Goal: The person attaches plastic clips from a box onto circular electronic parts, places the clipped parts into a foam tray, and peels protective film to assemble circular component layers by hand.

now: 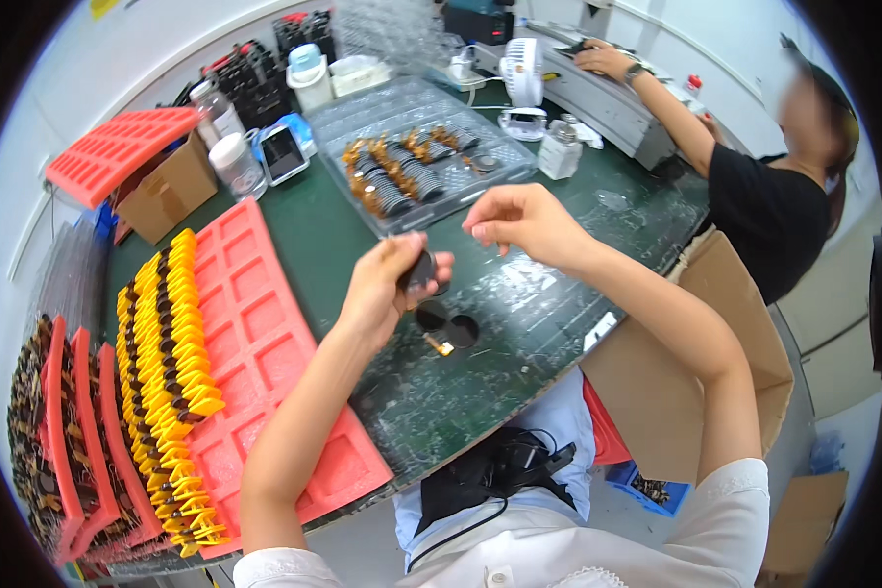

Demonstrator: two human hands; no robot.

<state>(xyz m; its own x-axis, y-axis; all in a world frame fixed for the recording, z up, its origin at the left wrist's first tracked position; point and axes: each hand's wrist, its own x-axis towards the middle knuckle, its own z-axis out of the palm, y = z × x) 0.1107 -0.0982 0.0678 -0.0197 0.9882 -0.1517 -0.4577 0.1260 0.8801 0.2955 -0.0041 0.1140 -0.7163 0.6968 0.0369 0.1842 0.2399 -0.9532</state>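
My left hand [370,284] is closed around a dark round disc [417,270], held between thumb and fingers above the table. To its right, my right hand [531,223] hovers with thumb and fingertips drawn together; whatever is in that pinch, if anything, is too small to make out. Below the hands lie two more dark round discs [463,331], and a short orange ribbon with a gold end [441,345] sticks out beside them. Behind the hands, a clear plastic tray [363,118] holds rows of stacked round parts with orange ribbons [402,171].
A red tray with square pockets [265,318] lies at left, beside rows of yellow pieces [171,372]. Bottles [235,162], a phone [282,155], a glass jar [561,147] and a small white fan [521,73] stand farther back. A cardboard box [647,372] and a co-worker [769,186] are at right.
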